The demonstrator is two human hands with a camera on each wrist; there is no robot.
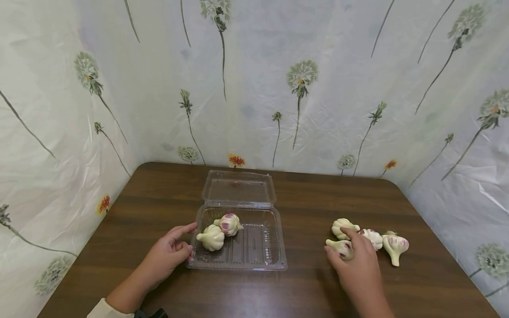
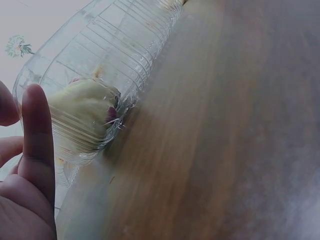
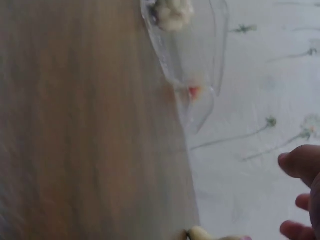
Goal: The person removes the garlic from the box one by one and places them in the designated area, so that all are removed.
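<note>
A: With 12 o'clock at the far edge of the table (image 1: 306,201), what do you count from your end?

B: I count six garlic bulbs (image 1: 210,239): two inside the one clear container (image 1: 254,249), four on the wood at its 3 o'clock. Inside, a plain pale bulb (image 1: 211,238) lies at 9 and a purple-streaked bulb (image 1: 229,224) at 11, close together

A: And the outside four?

B: I see a pale bulb (image 1: 342,228) at the group's 10, a purple-marked bulb (image 1: 343,250) at 8, a third bulb (image 1: 373,239) near the middle, a fourth bulb (image 1: 397,245) at 3, stem towards 6

A: Fingers?

B: I have the left hand (image 1: 169,251) at the container's 9 o'clock, index finger and thumb extended and apart, tips at the rim. The right hand (image 1: 356,260) spreads thumb and index finger wide about the bulb at 8, gripping nothing; whether they touch it, I can't tell

A: Edges and room?

B: The open lid (image 1: 238,187) lies at 12, just beside the table's far edge. Bare container floor runs from 1 to 6 o'clock. I see broad wood between container and group, and a narrower strip at 3 before the table's right edge
</note>
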